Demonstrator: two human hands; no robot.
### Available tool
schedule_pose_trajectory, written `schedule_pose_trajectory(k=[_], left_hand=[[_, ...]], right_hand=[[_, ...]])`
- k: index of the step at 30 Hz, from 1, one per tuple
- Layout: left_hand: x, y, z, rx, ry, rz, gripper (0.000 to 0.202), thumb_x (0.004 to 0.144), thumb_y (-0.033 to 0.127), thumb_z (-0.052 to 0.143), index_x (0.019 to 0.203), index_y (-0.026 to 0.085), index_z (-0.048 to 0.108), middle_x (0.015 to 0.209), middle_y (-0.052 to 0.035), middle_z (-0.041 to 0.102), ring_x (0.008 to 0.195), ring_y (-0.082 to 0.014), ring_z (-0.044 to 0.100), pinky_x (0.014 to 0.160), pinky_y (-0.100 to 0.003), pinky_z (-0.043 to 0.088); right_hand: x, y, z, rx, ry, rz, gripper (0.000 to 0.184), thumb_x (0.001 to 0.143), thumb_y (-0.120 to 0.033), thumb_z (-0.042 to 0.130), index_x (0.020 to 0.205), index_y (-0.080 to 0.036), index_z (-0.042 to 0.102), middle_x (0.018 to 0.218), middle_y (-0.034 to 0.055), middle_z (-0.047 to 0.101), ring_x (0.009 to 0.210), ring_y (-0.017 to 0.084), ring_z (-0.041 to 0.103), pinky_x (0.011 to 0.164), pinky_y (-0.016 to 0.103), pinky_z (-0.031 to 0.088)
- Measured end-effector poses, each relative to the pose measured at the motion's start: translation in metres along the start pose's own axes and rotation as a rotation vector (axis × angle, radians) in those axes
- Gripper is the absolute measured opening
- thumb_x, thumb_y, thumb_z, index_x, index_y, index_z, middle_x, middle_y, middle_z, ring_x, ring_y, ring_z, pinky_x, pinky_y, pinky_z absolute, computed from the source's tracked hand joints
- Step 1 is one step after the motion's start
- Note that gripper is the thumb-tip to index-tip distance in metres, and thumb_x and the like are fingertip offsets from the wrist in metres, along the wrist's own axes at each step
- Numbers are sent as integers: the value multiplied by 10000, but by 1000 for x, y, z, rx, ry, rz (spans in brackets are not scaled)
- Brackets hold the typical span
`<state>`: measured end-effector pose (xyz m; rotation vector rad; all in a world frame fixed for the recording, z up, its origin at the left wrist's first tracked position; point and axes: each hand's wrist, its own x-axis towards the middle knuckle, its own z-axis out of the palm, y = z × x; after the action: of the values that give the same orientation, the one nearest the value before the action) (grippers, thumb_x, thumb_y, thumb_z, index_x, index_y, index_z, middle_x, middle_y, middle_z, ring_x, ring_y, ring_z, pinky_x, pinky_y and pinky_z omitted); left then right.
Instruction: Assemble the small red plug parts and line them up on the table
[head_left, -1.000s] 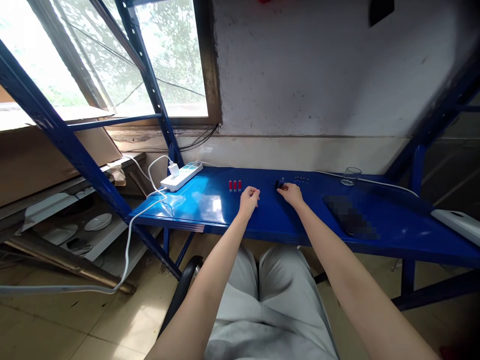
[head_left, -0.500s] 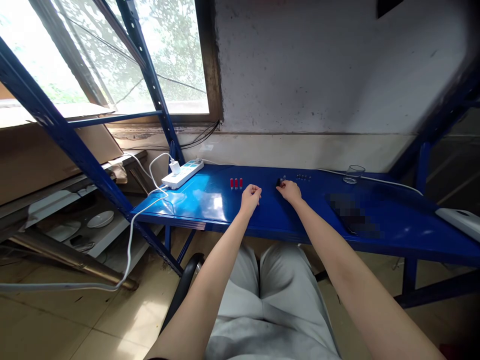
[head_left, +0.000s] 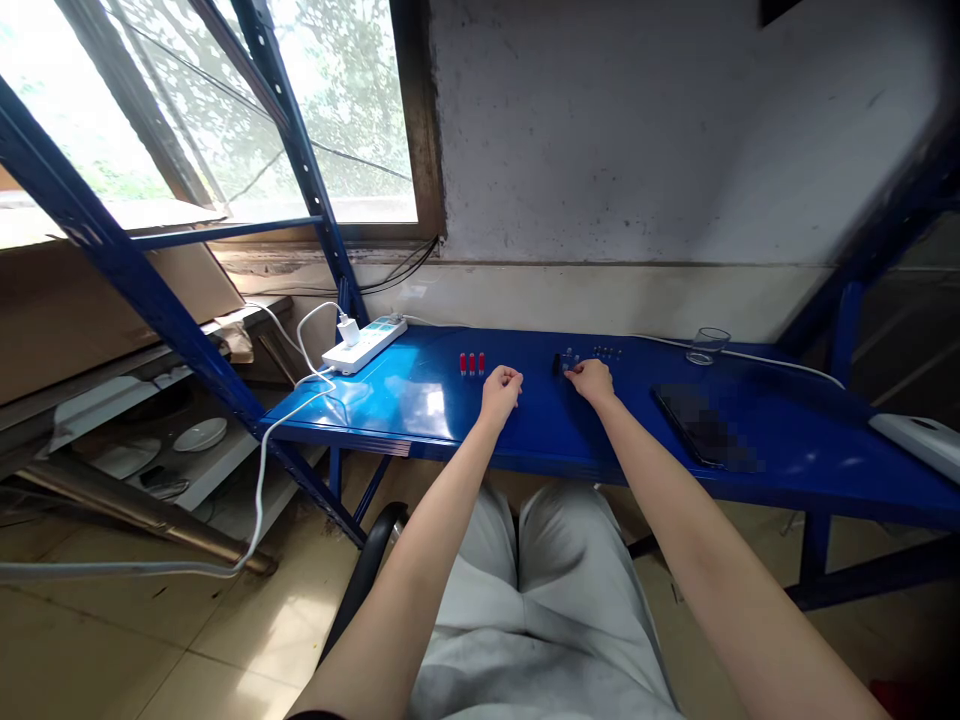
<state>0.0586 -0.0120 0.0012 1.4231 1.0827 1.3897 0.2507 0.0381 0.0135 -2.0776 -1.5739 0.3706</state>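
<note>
We are handling small parts on the blue table point(head_left: 405, 405).
Our left hand point(head_left: 501, 388) is resting curled shut beside three red pieces point(head_left: 471, 364). Our right hand point(head_left: 594, 381) is reaching the tiny dark pieces point(head_left: 562, 362), and we cannot tell whether it is pinching one. Lifting one is calling for a fine fingertip pinch.

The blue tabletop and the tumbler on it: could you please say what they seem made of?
The blue tabletop looks like glossy painted sheet metal: it mirrors the window light. The tumbler seems clear glass or plastic: blue shows through it.
</note>
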Motion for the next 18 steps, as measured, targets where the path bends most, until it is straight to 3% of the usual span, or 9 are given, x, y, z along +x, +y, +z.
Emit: schedule_pose_trajectory(k=[7, 18], left_hand=[[0, 1, 0, -7, 7, -18, 145, 775, 313, 526, 751, 171, 507, 597, 23, 515, 436, -50, 441, 417, -165, 341], [-2, 4, 0, 8, 6, -20, 139, 782, 306, 516, 759, 169, 508, 595, 22, 515, 447, -52, 450, 421, -164, 349]], right_hand=[[-9, -3, 4, 23, 43, 0, 260, 789, -370, 580, 806, -137, 692, 672, 104, 651, 606, 190, 614, 542, 267, 446], [-7, -4, 1, 8, -5, -16, 244, 790, -336, 588, 864, -137, 707, 716, 105, 668, 631, 194, 621, 539, 272, 448]])
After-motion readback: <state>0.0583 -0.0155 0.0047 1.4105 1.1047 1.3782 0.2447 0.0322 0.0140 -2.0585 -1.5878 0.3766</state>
